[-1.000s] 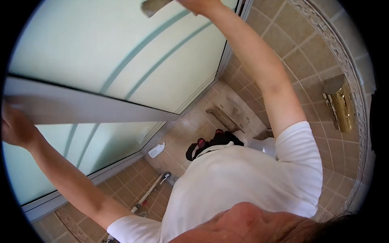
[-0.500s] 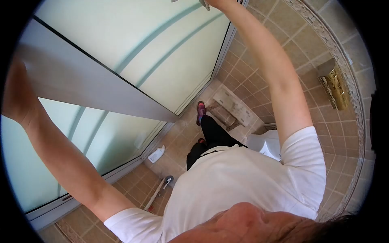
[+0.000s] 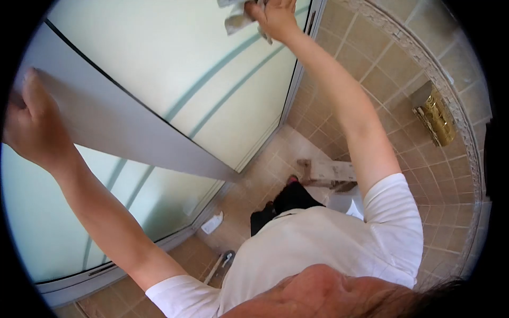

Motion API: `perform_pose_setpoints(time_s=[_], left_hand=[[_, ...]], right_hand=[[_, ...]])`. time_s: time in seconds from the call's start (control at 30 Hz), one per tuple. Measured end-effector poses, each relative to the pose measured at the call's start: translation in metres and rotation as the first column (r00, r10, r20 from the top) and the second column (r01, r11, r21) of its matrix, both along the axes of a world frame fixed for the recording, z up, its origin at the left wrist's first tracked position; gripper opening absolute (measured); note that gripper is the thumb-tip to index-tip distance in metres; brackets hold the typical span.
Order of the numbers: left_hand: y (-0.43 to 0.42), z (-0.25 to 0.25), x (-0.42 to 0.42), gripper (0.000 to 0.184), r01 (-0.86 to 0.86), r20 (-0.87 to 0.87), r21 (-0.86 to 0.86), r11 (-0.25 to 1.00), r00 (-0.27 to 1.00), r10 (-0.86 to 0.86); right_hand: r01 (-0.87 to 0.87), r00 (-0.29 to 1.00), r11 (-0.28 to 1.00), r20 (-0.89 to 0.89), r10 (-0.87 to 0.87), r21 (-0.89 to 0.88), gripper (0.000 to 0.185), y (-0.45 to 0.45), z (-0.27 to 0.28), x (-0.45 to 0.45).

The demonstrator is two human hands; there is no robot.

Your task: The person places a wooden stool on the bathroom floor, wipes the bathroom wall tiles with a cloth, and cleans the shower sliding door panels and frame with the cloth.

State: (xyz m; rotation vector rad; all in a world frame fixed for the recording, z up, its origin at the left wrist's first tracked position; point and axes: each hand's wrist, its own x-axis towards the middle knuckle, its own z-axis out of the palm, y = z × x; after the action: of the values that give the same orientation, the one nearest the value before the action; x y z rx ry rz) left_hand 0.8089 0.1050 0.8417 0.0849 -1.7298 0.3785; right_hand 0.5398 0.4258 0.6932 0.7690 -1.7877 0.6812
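Note:
At the top, my right hand [image 3: 277, 20] is closed on a crumpled pale cloth [image 3: 238, 22], in front of a frosted glass panel [image 3: 228, 100] with curved greenish stripes. Part of the cloth hangs below the fingers. At the far left, my left hand [image 3: 37, 124] holds the edge of the wide grey metal door frame [image 3: 122, 116], its thumb lying along the frame's face. The fingers of that hand are partly hidden in the dark image edge. A second striped glass panel [image 3: 106, 196] lies below the frame.
A white bottle [image 3: 212, 223] lies on the tiled floor by the door track. Near my feet stand a worn stool [image 3: 331, 170] and a white fixture [image 3: 344, 201]. A long-handled tool [image 3: 220, 265] is at lower left. A gold-coloured holder [image 3: 437, 117] is on the tiled wall at right.
My right hand has come down and left with the cloth, now more in view. My left hand shows more, still at the frame. My feet have shifted and the view has moved slightly.

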Motion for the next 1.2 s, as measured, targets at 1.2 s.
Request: perform_pose_setpoints(time_s=[1.2], left_hand=[[0.067,0.000,0.007,0.055,-0.084,-0.078,0.142,0.986,0.992,0.096]], right_hand=[[-0.041,0.941,0.999,-0.337,0.040,0.004,0.044,0.181,0.058,-0.227]])
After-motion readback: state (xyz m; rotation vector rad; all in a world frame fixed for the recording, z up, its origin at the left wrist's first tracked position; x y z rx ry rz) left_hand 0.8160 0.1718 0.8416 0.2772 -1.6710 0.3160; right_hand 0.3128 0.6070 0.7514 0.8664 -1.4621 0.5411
